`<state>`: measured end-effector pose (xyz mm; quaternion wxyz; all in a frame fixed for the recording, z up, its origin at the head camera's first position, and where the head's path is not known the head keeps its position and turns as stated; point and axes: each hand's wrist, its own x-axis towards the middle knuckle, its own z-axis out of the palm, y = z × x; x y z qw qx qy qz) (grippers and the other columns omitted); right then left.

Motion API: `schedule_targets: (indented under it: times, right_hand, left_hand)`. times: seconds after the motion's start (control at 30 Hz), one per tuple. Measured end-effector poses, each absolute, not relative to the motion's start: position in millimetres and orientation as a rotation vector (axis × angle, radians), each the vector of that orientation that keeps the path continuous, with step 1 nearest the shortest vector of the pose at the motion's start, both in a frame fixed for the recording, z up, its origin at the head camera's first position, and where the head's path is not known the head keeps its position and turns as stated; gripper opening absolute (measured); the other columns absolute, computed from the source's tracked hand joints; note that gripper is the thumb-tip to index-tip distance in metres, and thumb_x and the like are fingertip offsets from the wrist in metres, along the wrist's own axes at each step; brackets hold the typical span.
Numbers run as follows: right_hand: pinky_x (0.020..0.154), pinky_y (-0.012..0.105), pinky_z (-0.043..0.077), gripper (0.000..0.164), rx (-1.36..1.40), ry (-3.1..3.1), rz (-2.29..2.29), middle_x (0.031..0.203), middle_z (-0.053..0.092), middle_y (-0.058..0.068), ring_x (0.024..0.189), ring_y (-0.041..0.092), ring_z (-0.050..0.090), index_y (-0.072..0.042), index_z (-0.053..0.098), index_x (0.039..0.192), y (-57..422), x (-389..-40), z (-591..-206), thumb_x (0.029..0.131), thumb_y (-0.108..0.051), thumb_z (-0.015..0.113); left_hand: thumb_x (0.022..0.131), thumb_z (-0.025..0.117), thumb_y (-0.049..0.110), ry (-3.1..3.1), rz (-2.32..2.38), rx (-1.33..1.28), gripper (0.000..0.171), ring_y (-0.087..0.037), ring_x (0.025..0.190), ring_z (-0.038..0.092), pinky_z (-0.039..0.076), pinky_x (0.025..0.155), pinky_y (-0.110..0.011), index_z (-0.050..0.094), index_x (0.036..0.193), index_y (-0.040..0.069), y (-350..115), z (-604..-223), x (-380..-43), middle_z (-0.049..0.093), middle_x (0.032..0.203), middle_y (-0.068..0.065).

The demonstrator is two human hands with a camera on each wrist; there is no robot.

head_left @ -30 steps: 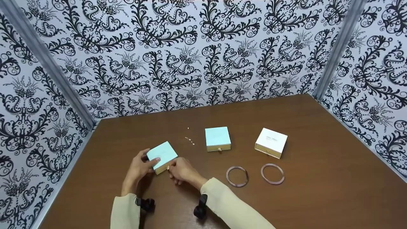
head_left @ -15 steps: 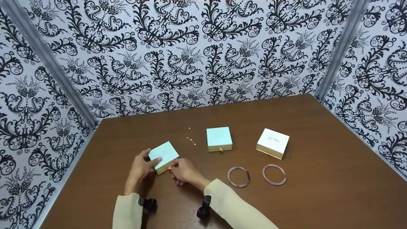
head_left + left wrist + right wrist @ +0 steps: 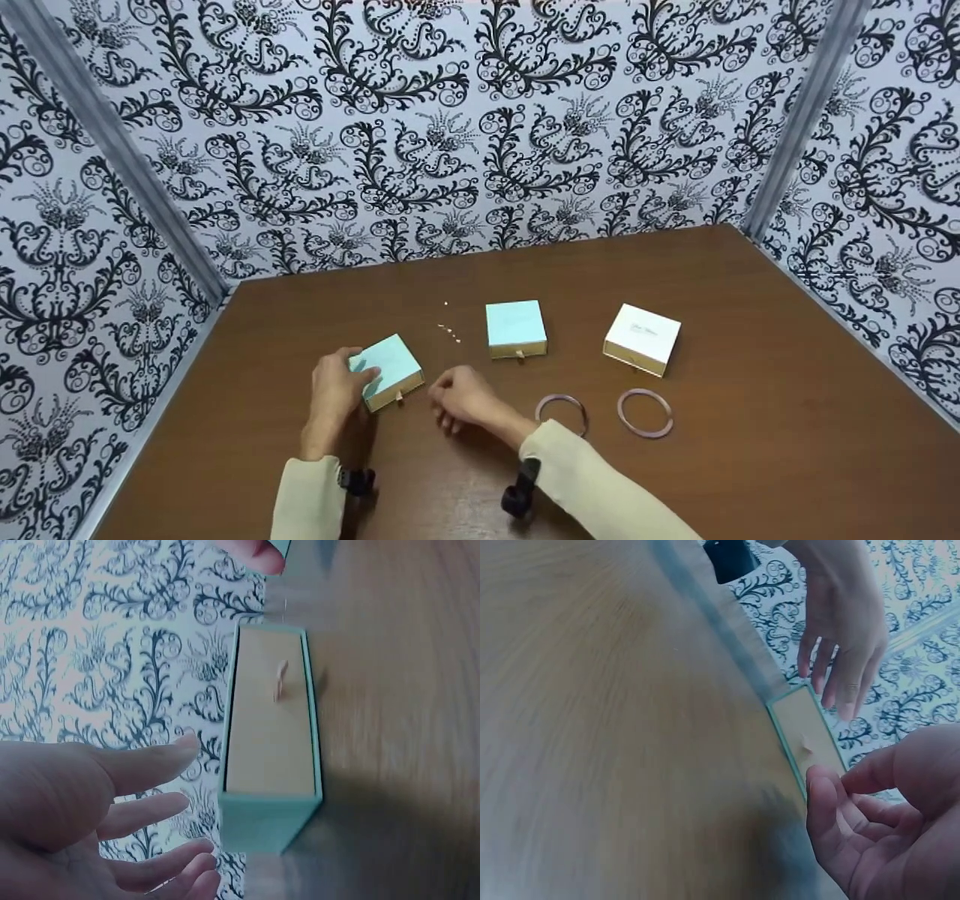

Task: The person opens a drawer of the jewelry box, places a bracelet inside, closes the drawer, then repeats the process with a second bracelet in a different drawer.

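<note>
A mint-green drawer box (image 3: 388, 369) with a tan front lies at the left of the table. In the left wrist view its tan drawer front (image 3: 271, 727) sits flush in the sleeve, with a small ribbon pull tab (image 3: 280, 681) sticking out. My left hand (image 3: 334, 384) hovers at the box's left side, thumb over the top edge; the left wrist view has its fingers spread and apart from the box. Just right of the box is my right hand (image 3: 466, 396), fingers loosely curled with nothing in them. The right wrist view shows its thumb and fingertips overlapping the box's near end.
Another mint-green box (image 3: 516, 322) stands at mid-table, and a white box (image 3: 643, 331) lies right of it. Two purplish bangles (image 3: 651, 435) lie in front; my right forearm partly covers one. Small white bits (image 3: 450, 331) are scattered behind the hands. Patterned walls (image 3: 450, 150) enclose the table.
My right hand has let go of the pull tab and drawn back to the right. My left hand has loosened from the box and shifted slightly; the box stays in place.
</note>
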<state>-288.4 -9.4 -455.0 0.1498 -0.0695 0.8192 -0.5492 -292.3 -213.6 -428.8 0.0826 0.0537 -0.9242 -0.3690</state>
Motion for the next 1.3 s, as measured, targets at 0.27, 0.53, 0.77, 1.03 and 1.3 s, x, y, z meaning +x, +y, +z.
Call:
schedule_targets:
  times: [0.27,0.53,0.77,1.03,1.3]
  right_hand:
    - [0.041,0.026,0.050,0.019,-0.135,2.401,-1.545,0.073,0.070,0.009,0.044,0.010,0.054,0.001,0.069,0.105,27.4,-290.8,-438.2,0.099,-0.015,0.061]
    - [0.042,0.031,0.052,0.027,-0.081,2.430,-1.579,0.061,0.063,0.005,0.040,0.010,0.051,0.002,0.072,0.109,59.7,-298.1,-434.7,0.098,-0.020,0.062]
    - [0.041,0.024,0.048,0.027,-0.007,2.444,-1.622,0.069,0.069,0.009,0.040,0.009,0.052,0.002,0.074,0.102,80.7,-302.4,-440.9,0.096,-0.022,0.066]
    - [0.041,0.021,0.047,0.026,0.085,2.417,-1.682,0.062,0.063,0.002,0.045,0.009,0.054,0.004,0.073,0.093,99.7,-312.0,-449.2,0.097,-0.020,0.065]
    - [0.043,0.021,0.049,0.026,0.149,2.337,-1.754,0.066,0.064,0.003,0.046,0.008,0.056,0.005,0.073,0.096,112.8,-320.1,-453.7,0.097,-0.020,0.065]
  left_hand:
    - [0.091,0.071,0.016,-2.657,-1.180,0.122,0.036,-0.044,0.114,0.064,0.052,0.095,-0.053,0.068,0.121,-0.004,-184.1,-426.8,-294.2,0.068,0.120,-0.029]
    - [0.091,0.073,0.015,-2.609,-1.231,-0.040,0.029,-0.036,0.096,0.072,0.057,0.085,-0.047,0.071,0.115,-0.001,-148.9,-422.3,-303.8,0.073,0.108,-0.025]
    - [0.092,0.073,0.018,-2.593,-1.340,-0.138,0.028,-0.033,0.089,0.074,0.060,0.074,-0.039,0.072,0.115,0.001,-123.2,-421.1,-311.1,0.076,0.106,-0.019]
    - [0.096,0.069,0.024,-2.630,-1.644,-0.017,0.042,-0.034,0.088,0.073,0.061,0.070,-0.035,0.063,0.131,0.002,-100.3,-428.8,-327.8,0.069,0.119,-0.021]
    - [0.096,0.069,0.022,-2.582,-1.799,0.068,0.049,-0.033,0.092,0.074,0.061,0.073,-0.033,0.057,0.137,0.000,-74.1,-445.8,-337.7,0.068,0.114,-0.023]
